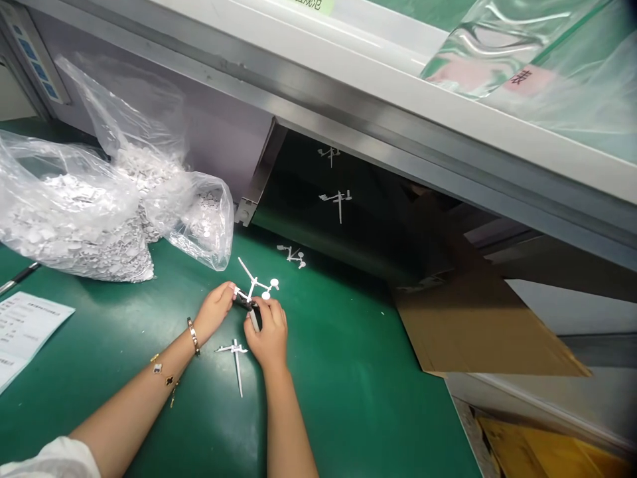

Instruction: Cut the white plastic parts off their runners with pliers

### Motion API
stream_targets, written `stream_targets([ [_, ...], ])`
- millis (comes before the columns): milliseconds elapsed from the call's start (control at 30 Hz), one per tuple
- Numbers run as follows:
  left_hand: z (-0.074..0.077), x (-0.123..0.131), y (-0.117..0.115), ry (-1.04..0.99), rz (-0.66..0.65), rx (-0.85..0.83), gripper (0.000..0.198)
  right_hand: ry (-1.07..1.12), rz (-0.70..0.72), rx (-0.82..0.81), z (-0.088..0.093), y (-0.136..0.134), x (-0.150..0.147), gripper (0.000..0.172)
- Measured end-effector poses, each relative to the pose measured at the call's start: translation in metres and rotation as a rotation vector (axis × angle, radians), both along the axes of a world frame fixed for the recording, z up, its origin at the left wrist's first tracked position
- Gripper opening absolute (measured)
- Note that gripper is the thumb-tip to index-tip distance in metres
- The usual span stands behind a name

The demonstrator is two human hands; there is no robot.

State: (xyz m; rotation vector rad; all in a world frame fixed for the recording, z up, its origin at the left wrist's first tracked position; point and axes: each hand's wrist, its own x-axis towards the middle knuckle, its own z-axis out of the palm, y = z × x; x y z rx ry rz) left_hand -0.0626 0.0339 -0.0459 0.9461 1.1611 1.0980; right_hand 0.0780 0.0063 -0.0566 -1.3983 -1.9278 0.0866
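Note:
A white branched plastic piece (253, 282) with two small round discs is held up between my hands. My left hand (217, 309) pinches its left end with closed fingers. In my right hand (269, 332), fingers are wrapped round a small tool (254, 320) with a dark part and a pale handle, its tip against the piece. Much of the tool is hidden by the fingers. Below, between my forearms, another white branched piece (237, 362) lies on the green table (209, 425). A further white piece (292, 255) lies beyond my hands.
Clear plastic bags (84, 232) full of small white parts stand at the left. A printed paper (30, 332) and a pen (18, 277) lie nearby. A dark reflective panel (343, 232), cardboard (478, 325) and an overhead shelf edge (348, 93) bound the back and right.

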Motion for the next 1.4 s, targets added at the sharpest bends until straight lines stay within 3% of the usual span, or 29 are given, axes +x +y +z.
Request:
stream_targets([
  [200, 0.0026, -0.0003, 0.0002, -0.005, -0.014, -0.032, 0.037, -0.015, 0.003, 0.008, -0.0012, 0.0006, 0.0008, 0.031],
  [667, -0.0061, -0.0033, 0.0024, 0.246, -0.012, 0.1, 0.034, -0.072, -0.043, -0.022, 0.0003, 0.0031, 0.0018, 0.026],
  [1000, -0.0035, -0.0036, 0.0026, 0.185, -0.056, 0.06, 0.045, -0.086, -0.061, 0.023, 0.0048, 0.003, 0.0032, 0.02],
  [1400, -0.0012, -0.0038, 0.0039, 0.029, -0.075, -0.071, 0.045, -0.015, -0.035, -0.06, 0.0031, 0.0024, 0.0051, 0.02],
])
